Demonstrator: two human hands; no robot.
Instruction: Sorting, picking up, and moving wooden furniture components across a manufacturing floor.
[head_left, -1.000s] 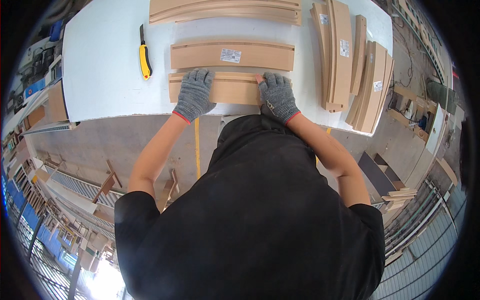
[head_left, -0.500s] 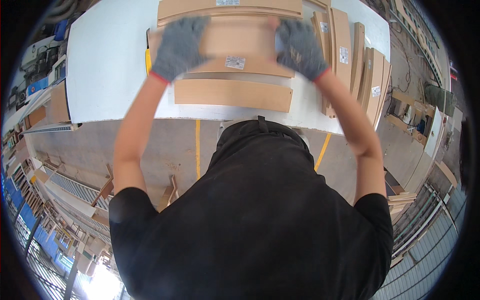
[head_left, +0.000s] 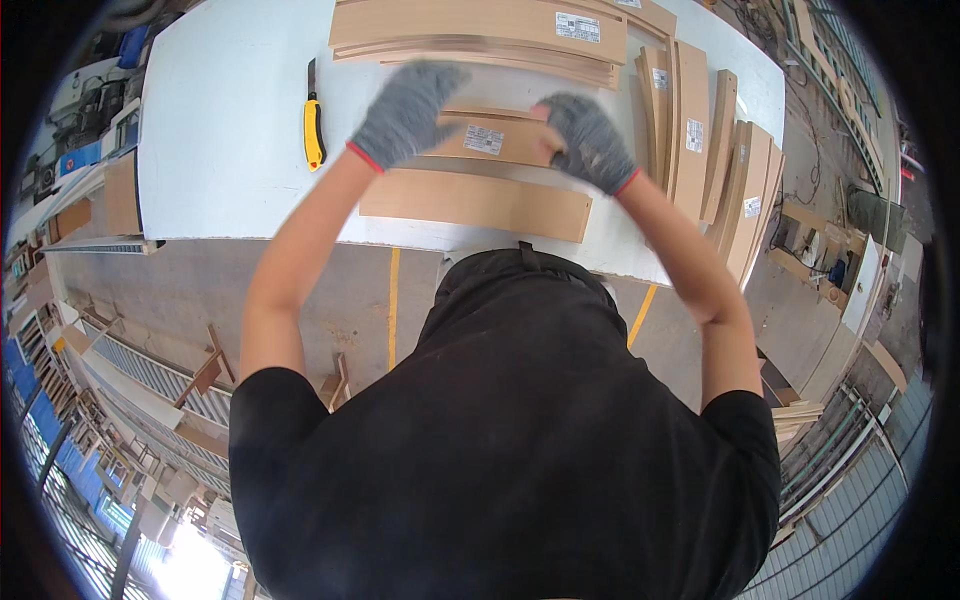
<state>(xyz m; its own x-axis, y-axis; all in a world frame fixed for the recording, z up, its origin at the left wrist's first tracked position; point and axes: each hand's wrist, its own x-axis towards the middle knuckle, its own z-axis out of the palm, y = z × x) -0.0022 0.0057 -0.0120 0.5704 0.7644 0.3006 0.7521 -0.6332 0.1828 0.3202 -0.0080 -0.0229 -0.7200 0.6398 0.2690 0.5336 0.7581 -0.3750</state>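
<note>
Both my hands wear grey knit gloves with red cuffs, and bare fingertips show on the right one. My left hand [head_left: 412, 112] is over the left end of a labelled light-brown wooden board [head_left: 515, 138], fingers spread and slightly blurred. Around that board's right end, my right hand [head_left: 590, 145] has its thumb and fingers apart; whether it touches the board I cannot tell. Closer to me lies a plain curved board [head_left: 475, 203]. Beyond my hands is a stack of curved boards [head_left: 480, 25], the top one labelled.
A yellow utility knife [head_left: 314, 130] lies at the left on the white table [head_left: 220, 130]. More boards [head_left: 690, 125] stand or lie along the table's right side, with another group [head_left: 745, 200] at its right edge. Racks of material [head_left: 150, 380] are behind on the left.
The board that both hands gripped has left them and appears to lie on the far stack. My hands have come closer together over the labelled board, and the knife is uncovered.
</note>
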